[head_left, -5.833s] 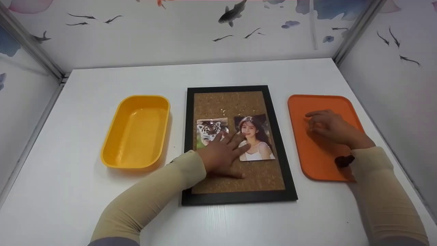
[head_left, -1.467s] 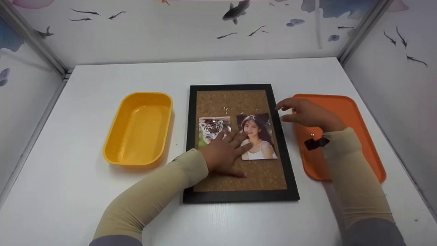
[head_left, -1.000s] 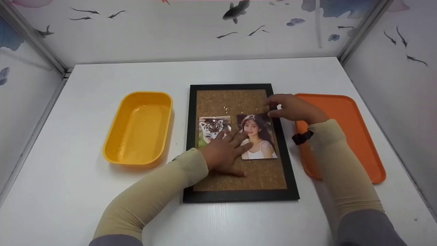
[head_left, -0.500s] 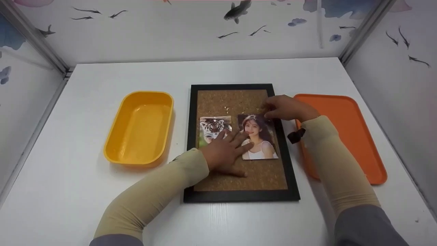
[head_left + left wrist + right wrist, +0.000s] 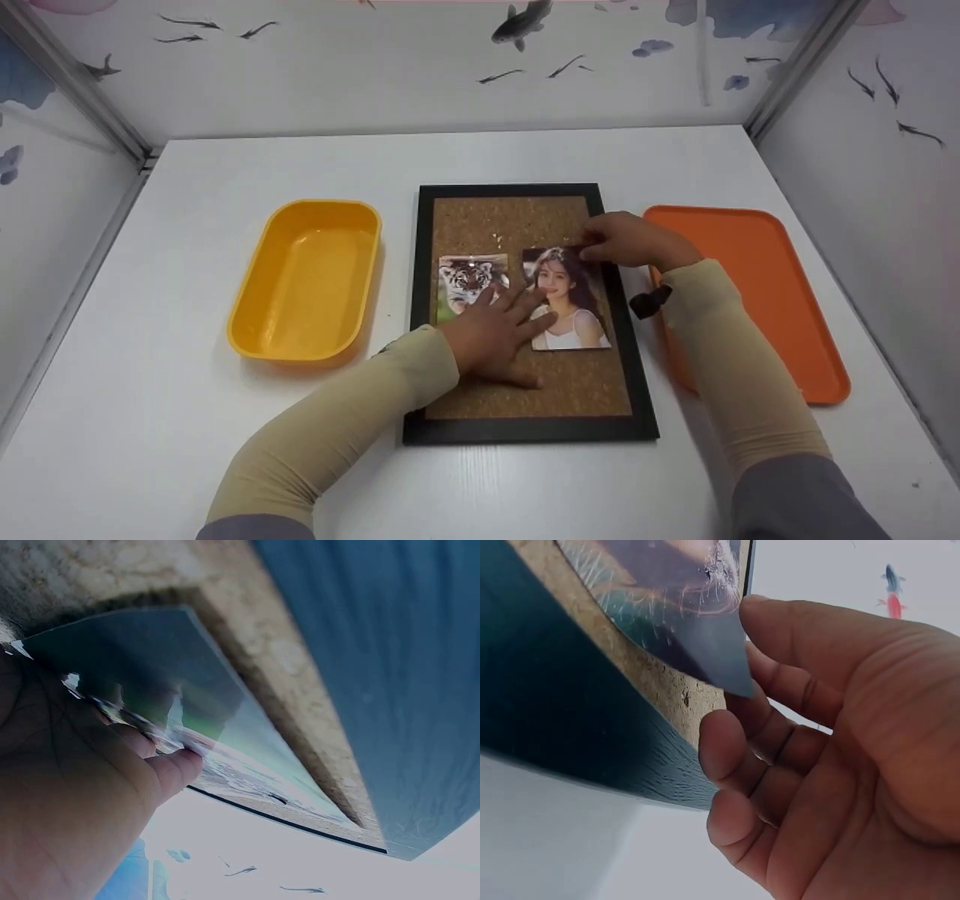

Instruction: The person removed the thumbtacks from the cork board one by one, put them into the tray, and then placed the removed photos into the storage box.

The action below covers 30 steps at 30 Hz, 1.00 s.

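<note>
A black-framed corkboard lies mid-table with two glossy photos on it. My left hand rests on the board with fingers spread, covering part of the tiger photo and reaching onto the portrait photo. In the left wrist view the tiger photo bows up off the cork, with fingertips on it. My right hand pinches the portrait photo's top right corner between thumb and fingers. In the right wrist view that photo's corner stands slightly off the cork. No pin is visible in either hand.
A yellow tub stands left of the board. To the right lies a shallow orange tray, partly under my right forearm. White table surrounds them, with printed wall panels behind and at both sides.
My right hand has moved left from above the orange tray to the portrait photo's top right corner. That photo's top edge now sits slightly higher. My left hand has stayed in place.
</note>
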Tool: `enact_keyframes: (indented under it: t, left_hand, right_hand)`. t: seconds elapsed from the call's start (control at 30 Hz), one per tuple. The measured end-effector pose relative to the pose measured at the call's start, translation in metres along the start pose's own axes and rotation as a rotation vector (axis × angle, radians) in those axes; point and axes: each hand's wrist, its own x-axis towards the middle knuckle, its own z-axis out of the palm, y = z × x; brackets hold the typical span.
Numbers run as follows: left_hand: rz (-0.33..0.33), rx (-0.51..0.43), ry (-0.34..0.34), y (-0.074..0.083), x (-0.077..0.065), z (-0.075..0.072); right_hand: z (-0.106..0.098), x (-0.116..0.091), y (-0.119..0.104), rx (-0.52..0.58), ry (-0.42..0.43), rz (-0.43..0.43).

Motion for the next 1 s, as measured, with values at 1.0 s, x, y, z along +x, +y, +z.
enact_keyframes:
  t: [1.0]
  left_hand:
    - [0.003, -0.019, 0.019, 0.0, -0.001, 0.0]
  right_hand:
    - [0.015, -0.024, 0.011, 0.454, 0.014, 0.004]
